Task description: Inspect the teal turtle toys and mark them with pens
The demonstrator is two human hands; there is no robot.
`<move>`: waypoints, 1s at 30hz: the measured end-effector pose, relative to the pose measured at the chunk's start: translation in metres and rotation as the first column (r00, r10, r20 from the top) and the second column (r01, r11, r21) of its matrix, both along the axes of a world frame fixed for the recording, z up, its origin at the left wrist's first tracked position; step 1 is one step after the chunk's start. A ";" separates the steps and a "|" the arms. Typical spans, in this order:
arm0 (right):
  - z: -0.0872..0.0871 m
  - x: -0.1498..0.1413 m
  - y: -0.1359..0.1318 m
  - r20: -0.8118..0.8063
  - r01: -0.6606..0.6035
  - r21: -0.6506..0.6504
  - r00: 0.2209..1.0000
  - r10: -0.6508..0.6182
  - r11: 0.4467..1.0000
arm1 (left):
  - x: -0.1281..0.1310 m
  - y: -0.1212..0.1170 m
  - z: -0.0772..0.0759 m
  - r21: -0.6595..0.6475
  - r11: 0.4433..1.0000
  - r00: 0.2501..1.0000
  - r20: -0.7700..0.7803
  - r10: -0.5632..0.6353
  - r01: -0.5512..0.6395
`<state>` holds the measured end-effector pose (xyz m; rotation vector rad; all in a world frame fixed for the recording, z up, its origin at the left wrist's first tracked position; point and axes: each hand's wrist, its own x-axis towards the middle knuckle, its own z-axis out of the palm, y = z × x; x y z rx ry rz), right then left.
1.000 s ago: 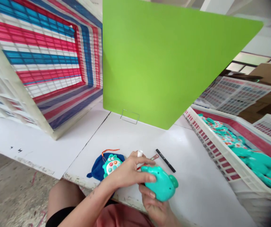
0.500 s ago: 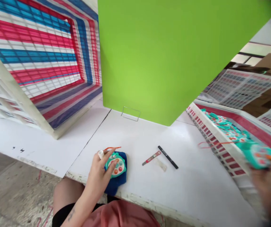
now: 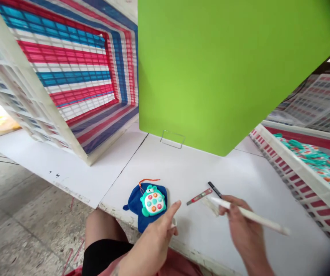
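**White table top with 2 crates**
A blue cloth pouch lies on the white table top, a teal toy on it, near a red utility knife with a black pen just beside it. A clear wire stand sits at the foot of an upright green board, a white crate tilts at left, and another stands at right.

Board: solid lime green.
Crate: white frame; mesh lining in red, white and blue stripes.
Second crate: white, red inner band.
Table: white.
Pouch: dark blue.
Toy frog: teal, with orange, red and teal buttons on white.
Cord: orange.
Box cutter: red and silver.
Marker: black.
Stick: white.
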<state>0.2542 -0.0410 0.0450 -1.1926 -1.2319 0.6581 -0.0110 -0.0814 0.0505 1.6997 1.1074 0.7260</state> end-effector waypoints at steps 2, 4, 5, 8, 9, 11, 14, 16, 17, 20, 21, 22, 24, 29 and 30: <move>-0.012 -0.035 -0.001 -0.004 -0.093 -0.062 0.996 0.093 0.994 | -0.007 0.002 -0.001 -0.003 0.988 0.986 -0.064 0.151 -0.152; -0.021 -0.062 0.002 0.002 -0.162 -0.170 0.986 0.165 0.972 | -0.017 0.009 -0.005 0.063 0.927 0.912 -0.164 0.375 -0.370; -0.025 -0.073 0.006 0.007 -0.190 -0.223 0.980 0.197 0.956 | -0.023 0.013 -0.008 0.113 0.884 0.858 -0.209 0.468 -0.455; -0.040 -0.101 0.017 0.005 -0.282 -0.297 0.955 0.297 0.912 | -0.032 0.026 -0.023 0.191 0.814 0.759 -0.293 0.581 -0.549; -0.044 -0.109 0.019 -0.001 -0.317 -0.295 0.943 0.332 0.901 | -0.032 0.028 -0.028 0.178 0.815 0.758 -0.302 0.578 -0.551; -0.050 -0.123 0.022 -0.011 -0.358 -0.295 0.928 0.371 0.886 | -0.030 0.031 -0.035 0.129 0.818 0.771 -0.281 0.572 -0.560; -0.055 -0.133 0.018 -0.044 -0.352 -0.298 0.934 0.356 0.887 | -0.025 0.028 -0.032 0.094 0.790 0.777 -0.140 0.613 -0.606; -0.056 -0.131 0.012 -0.083 -0.341 -0.276 0.940 0.331 0.899 | -0.020 0.025 -0.025 0.053 0.776 0.776 -0.023 0.630 -0.628; -0.057 -0.128 0.010 -0.105 -0.339 -0.258 0.941 0.322 0.905 | -0.017 0.024 -0.021 0.009 0.778 0.777 0.037 0.628 -0.629; -0.055 -0.117 0.004 -0.147 -0.324 -0.216 0.943 0.298 0.921 | -0.005 0.025 -0.016 -0.157 0.777 0.755 0.187 0.629 -0.609; -0.053 -0.113 0.002 -0.150 -0.314 -0.213 0.946 0.286 0.925 | -0.001 0.026 -0.017 -0.202 0.773 0.739 0.225 0.635 -0.602; -0.051 -0.109 0.001 -0.148 -0.306 -0.210 0.949 0.280 0.928 | 0.004 0.027 -0.019 -0.234 0.767 0.723 0.258 0.641 -0.597; -0.044 -0.104 0.000 -0.141 -0.307 -0.200 0.949 0.283 0.931 | 0.012 0.029 -0.025 -0.270 0.767 0.697 0.322 0.641 -0.581; -0.030 -0.092 -0.005 -0.090 -0.240 -0.165 0.970 0.228 0.957 | 0.023 0.027 -0.031 -0.296 0.796 0.677 0.420 0.605 -0.528; -0.030 -0.089 -0.006 -0.061 -0.198 -0.157 0.980 0.191 0.967 | 0.024 0.026 -0.031 -0.296 0.802 0.680 0.425 0.598 -0.519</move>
